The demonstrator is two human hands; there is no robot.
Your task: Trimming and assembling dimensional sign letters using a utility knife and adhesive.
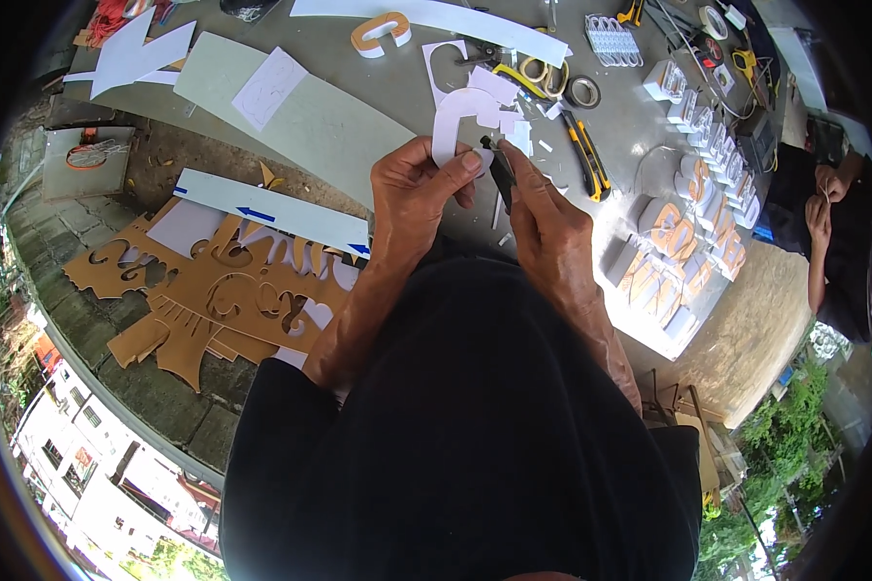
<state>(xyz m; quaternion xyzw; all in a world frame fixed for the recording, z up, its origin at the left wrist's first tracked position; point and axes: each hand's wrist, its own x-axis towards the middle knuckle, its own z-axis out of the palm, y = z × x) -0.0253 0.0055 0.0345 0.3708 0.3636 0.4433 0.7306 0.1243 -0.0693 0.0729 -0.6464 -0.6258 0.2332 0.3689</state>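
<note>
The left grip (412, 184) pinches a curved white piece (448, 126) between thumb and fingers, its arch rising beyond the fingertips. The right grip (550, 218) is wrapped around a slim dark tool (501, 179), its tip close by the piece; whether they touch I cannot tell.

Beneath and beyond both lies a grey tabletop (320, 58), littered with white scraps around the right grip. Just right of that grip rests a yellow-and-black cutter (586, 155), with a dark tape roll (583, 91) farther off. Left of the left grip, a long grey-green board (300, 121) crosses the surface. Farther right, under bright light, stands a crowd of white block shapes (669, 252), some with tan faces.

Lower left of the left grip, cut brown sheets (179, 290) lie over stone paving (184, 416). Well right of the right grip is another person (843, 281) in dark clothes. Farthest out are a pale building (97, 455) at lower left and greenery (785, 436) at lower right.
</note>
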